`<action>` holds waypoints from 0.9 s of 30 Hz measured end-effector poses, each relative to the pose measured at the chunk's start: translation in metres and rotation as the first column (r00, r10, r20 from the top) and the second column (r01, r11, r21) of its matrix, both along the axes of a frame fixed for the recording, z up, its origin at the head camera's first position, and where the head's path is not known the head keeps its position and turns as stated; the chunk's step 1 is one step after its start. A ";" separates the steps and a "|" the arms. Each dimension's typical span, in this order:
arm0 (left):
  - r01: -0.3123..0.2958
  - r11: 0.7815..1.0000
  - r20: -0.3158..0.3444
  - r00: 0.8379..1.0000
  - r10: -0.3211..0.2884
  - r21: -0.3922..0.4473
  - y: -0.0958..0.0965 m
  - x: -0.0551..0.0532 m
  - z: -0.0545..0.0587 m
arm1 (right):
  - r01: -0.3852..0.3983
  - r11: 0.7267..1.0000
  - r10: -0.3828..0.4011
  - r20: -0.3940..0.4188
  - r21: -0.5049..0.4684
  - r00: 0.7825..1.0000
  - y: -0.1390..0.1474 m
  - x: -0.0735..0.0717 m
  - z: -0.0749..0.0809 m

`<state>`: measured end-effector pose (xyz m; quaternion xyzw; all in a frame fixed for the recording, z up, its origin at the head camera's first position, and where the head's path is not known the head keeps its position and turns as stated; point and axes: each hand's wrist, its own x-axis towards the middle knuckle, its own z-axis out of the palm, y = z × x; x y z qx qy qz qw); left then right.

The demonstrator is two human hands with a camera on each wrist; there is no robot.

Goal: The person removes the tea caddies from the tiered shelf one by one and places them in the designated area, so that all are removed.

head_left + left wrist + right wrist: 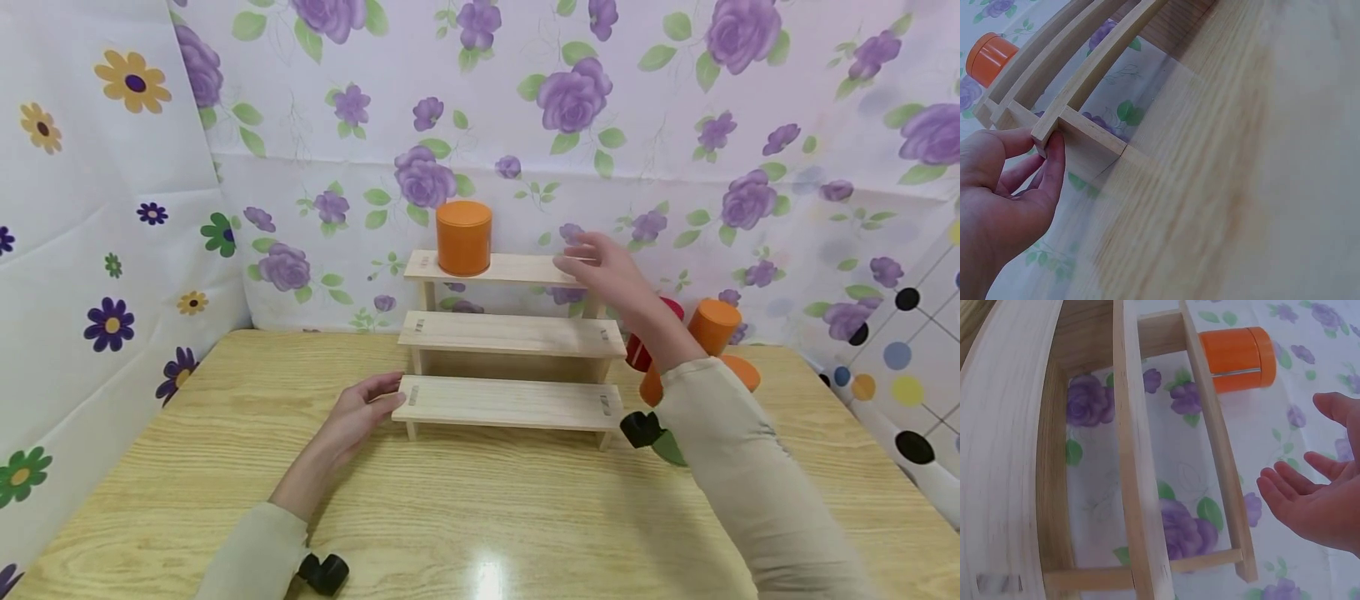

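A three-tier wooden step shelf [510, 333] stands on the table, and an orange canister [463, 242] sits upright near the left of its top board. My left hand [360, 412] pinches the left end of the lowest board between thumb and fingers, as the left wrist view shows up close at the board end [1047, 128]. Over the right end of the top board is my right hand [611, 271], fingers spread and holding nothing. In the right wrist view this hand [1322, 481] is apart from the orange canister [1238, 359].
Right of the shelf, partly behind my right forearm, are a red canister [637, 354], several orange ones, one of them upright [716, 323], and a green object [669, 450]. A flowered cloth [315, 108] hangs behind the wood-grain table [450, 517].
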<state>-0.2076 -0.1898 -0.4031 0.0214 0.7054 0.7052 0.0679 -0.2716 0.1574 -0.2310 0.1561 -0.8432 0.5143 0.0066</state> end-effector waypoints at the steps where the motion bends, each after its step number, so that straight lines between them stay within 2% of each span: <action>1: 0.000 1.000 0.001 1.000 0.000 0.001 0.000 0.000 0.000 | -0.002 1.000 0.002 0.000 -0.015 1.000 -0.003 -0.003 -0.001; 8: 0.000 1.000 0.002 1.000 0.000 -0.006 0.000 0.000 0.001 | 0.018 0.992 -0.015 0.024 -0.129 1.000 -0.028 -0.018 -0.003; 16: -0.004 1.000 0.007 1.000 0.004 -0.007 0.000 0.000 0.001 | 0.058 0.990 -0.055 0.026 -0.130 0.998 -0.060 -0.030 -0.001; 27: -0.012 1.000 0.003 1.000 0.012 0.002 0.000 0.000 0.000 | 0.085 0.971 -0.071 0.071 -0.224 0.995 -0.094 -0.042 -0.002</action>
